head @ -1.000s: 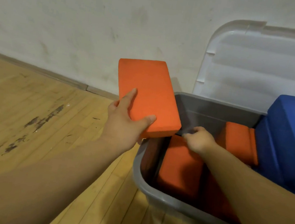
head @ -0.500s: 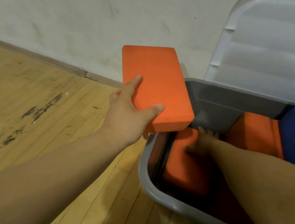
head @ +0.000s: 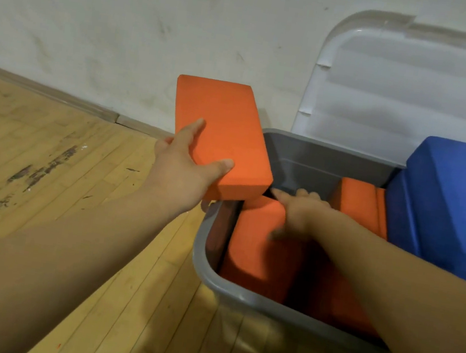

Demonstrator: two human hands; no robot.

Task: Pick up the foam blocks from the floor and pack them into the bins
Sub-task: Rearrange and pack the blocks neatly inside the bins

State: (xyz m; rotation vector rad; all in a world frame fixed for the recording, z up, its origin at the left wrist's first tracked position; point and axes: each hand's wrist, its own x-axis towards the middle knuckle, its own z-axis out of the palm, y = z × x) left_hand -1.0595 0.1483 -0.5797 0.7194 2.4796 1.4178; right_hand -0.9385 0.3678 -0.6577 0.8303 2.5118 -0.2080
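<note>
Over the bin (head: 242,295), orange block (head: 228,118) still clasped in left hand (head: 184,175); right hand (head: 301,216), seemingly spread, higher on packed block (head: 253,254).

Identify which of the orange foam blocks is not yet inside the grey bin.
The orange block gripped by the left hand, held over a corner of the bin; the other orange blocks lie inside it.
</note>
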